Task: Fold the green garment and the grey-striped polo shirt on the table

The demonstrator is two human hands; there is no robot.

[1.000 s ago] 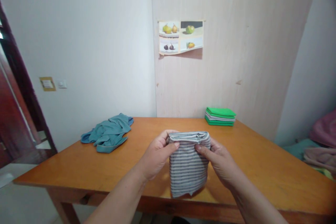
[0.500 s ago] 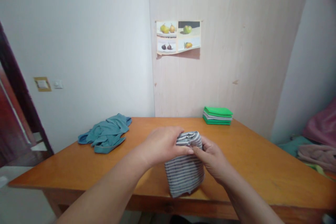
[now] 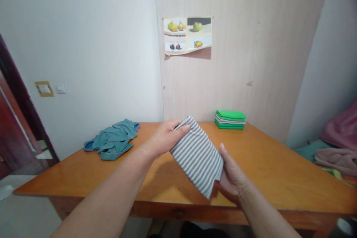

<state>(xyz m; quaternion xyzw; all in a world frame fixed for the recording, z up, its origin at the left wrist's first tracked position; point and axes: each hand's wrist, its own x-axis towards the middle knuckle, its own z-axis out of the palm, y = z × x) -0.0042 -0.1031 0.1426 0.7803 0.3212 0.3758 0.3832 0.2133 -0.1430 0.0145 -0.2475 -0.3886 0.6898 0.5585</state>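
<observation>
A folded grey-and-white striped cloth is held tilted above the front of the wooden table. My left hand pinches its upper left corner, thumb on the near face and the other fingers mostly hidden behind. At the cloth's lower right edge is my right hand, open, its thumb raised and apart from the fingers. The fingertips of that hand are partly hidden by the cloth, and whether they touch it I cannot tell.
A crumpled teal garment lies at the table's left side. Toward the back right corner stands a neat stack of green and grey folded cloths. The wooden table has its front edge close to me. More fabrics lie beyond its right side.
Both hands were gripping the top of the striped cloth. Now the right hand has let go and moved lower right, while the left has raised and tilted the cloth, which looks flatter.
</observation>
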